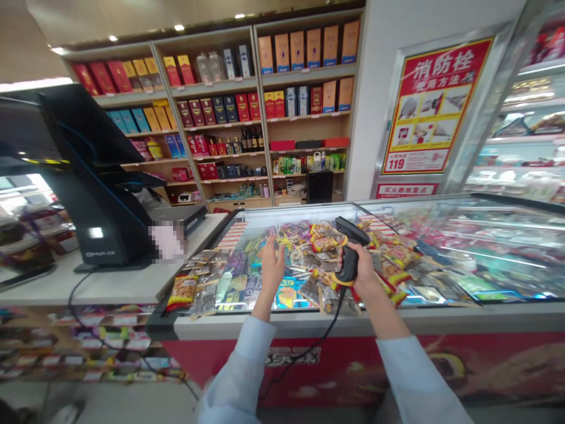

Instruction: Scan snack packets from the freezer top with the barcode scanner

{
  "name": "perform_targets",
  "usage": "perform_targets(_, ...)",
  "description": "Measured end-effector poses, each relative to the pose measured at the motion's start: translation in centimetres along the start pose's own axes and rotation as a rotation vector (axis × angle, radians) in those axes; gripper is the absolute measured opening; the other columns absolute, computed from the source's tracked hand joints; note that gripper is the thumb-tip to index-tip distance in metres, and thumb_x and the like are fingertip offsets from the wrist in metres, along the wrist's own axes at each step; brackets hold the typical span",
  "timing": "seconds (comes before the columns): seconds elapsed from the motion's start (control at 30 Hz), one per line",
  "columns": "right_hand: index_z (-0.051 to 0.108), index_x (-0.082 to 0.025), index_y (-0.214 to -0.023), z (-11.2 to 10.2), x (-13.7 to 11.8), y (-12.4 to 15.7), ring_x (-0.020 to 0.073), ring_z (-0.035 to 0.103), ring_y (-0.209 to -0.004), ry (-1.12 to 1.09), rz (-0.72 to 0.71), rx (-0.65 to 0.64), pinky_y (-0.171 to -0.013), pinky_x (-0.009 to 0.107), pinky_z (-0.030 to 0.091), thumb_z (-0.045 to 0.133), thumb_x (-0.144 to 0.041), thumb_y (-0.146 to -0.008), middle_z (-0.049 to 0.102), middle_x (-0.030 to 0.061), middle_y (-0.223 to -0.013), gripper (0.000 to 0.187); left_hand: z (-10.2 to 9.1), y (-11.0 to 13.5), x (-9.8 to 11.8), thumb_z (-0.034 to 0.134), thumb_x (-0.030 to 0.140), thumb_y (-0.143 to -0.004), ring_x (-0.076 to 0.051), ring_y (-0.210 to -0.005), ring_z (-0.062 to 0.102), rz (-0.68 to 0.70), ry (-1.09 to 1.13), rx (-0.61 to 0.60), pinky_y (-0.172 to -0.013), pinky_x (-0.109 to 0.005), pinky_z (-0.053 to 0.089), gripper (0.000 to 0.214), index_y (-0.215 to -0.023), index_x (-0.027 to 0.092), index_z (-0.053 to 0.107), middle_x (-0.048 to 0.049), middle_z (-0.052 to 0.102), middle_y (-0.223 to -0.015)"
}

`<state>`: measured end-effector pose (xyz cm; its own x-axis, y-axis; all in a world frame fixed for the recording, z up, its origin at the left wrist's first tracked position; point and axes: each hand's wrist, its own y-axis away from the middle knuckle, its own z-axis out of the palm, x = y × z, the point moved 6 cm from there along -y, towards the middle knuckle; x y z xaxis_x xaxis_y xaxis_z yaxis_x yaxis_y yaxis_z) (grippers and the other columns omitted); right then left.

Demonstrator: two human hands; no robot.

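While the right hand grips a barcode scanner, the left hand spreads open nearby.

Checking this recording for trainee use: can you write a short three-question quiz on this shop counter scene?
1. Which hand is wrapped around the grip of the handheld barcode scanner?
2. True or false: the left hand is open and holds nothing.
3. What number is printed at the bottom of the red poster?

Key: 1. The right hand. 2. True. 3. 119.
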<state>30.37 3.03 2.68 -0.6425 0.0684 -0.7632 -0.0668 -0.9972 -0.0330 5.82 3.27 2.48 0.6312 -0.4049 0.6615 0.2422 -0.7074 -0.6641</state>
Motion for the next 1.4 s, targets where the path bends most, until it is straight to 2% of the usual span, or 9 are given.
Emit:
perform_targets(0.2,0.062,-0.018,-0.075,-5.7,-3.9,-1.0,0.0098,0.049,-0.039,0.008,-0.062,0.108,-0.035,0.021,0.041,0.068,-0.031,-0.060,0.057,-0.0039,-0.054,0.021,5.7,0.7,2.8,0.039,0.039,-0.095,-0.023,-0.136,0.041,0.065,0.057,-0.118,-0.113,-0.044,0.032,0.046,-0.135,0.017,0.046,-0.0135,0.048,-0.144)
perform_targets(0.4,0.059,-0.017,-0.070,-9.5,-4.1,-1.8,0.0103,0.050,-0.040,0.031,-0.070,0.208,-0.034,0.020,0.041,0.069,-0.030,-0.059,0.058,-0.0027,-0.052,0.020,9.7,0.9,4.0,0.045,0.036,-0.092,-0.022,-0.134,0.043,0.225,0.062,-0.341,-0.112,-0.042,0.034,0.050,-0.139,0.019,0.039,-0.0132,0.049,-0.142)
perform_targets(0.53,0.061,-0.016,-0.074,-11.0,-2.9,-2.1,0.0113,0.052,-0.040,0.053,-0.043,0.242,-0.035,0.021,0.042,0.070,-0.030,-0.059,0.060,-0.0020,-0.053,0.022,10.5,0.6,2.7,0.048,0.023,-0.087,-0.023,-0.130,0.046,0.262,0.037,-0.387,-0.109,-0.044,0.036,0.050,-0.136,0.017,0.042,-0.0140,0.051,-0.137)
perform_targets(0.67,0.061,-0.016,-0.074,-11.5,-1.8,-2.2,0.0117,0.052,-0.041,0.011,-0.001,0.226,-0.035,0.022,0.043,0.070,-0.030,-0.059,0.059,-0.0022,-0.053,0.023,10.4,0.5,1.5,0.045,0.002,-0.073,-0.022,-0.122,0.050,0.273,-0.020,-0.382,-0.106,-0.043,0.040,0.053,-0.121,0.020,0.057,-0.0103,0.056,-0.124)
perform_targets(0.87,0.063,-0.016,-0.075,-11.5,-1.6,-2.1,0.0113,0.051,-0.040,0.009,-0.017,0.209,-0.034,0.021,0.041,0.072,-0.031,-0.060,0.059,-0.0022,-0.052,0.023,11.7,1.3,1.3,0.049,0.001,-0.074,-0.022,-0.121,0.049,0.350,-0.118,-0.496,-0.106,-0.043,0.041,0.051,-0.113,0.027,0.067,-0.0065,0.056,-0.123)
perform_targets(1.07,0.063,-0.016,-0.073,-11.4,-1.6,-2.0,0.0112,0.050,-0.039,0.007,-0.025,0.206,-0.034,0.021,0.041,0.071,-0.030,-0.059,0.059,-0.0011,-0.052,0.022,12.6,1.0,1.0,0.054,0.004,-0.078,-0.023,-0.117,0.051,0.284,-0.177,-0.477,-0.104,-0.042,0.043,0.044,-0.111,0.028,0.070,-0.0074,0.058,-0.121)
perform_targets(1.2,0.064,-0.015,-0.073,-11.3,-1.8,-1.9,0.0109,0.050,-0.040,0.009,-0.030,0.212,-0.035,0.021,0.041,0.071,-0.030,-0.059,0.059,-0.0012,-0.052,0.022,12.5,0.6,0.4,0.056,0.013,-0.083,-0.022,-0.115,0.055,0.217,0.006,-0.416,-0.103,-0.040,0.043,0.027,-0.102,0.024,0.071,-0.0074,0.062,-0.117)
perform_targets(1.27,0.064,-0.015,-0.074,-11.2,-1.8,-1.8,0.0108,0.050,-0.040,0.009,-0.033,0.213,-0.035,0.021,0.042,0.071,-0.031,-0.059,0.059,-0.0013,-0.052,0.023,12.2,0.1,-0.9,0.056,0.019,-0.084,-0.022,-0.111,0.058,0.092,0.155,-0.346,-0.102,-0.040,0.044,0.020,-0.100,0.021,0.069,-0.0078,0.065,-0.112)
perform_targets(1.4,0.064,-0.015,-0.075,-10.9,-1.9,-1.8,0.0107,0.050,-0.039,0.019,-0.031,0.199,-0.034,0.021,0.041,0.072,-0.031,-0.060,0.059,-0.0016,-0.053,0.024,11.2,-0.6,-4.4,0.056,0.028,-0.086,-0.019,-0.098,0.062,-0.283,0.542,-0.104,-0.091,-0.032,0.047,0.018,-0.099,0.018,0.063,-0.0060,0.067,-0.098)
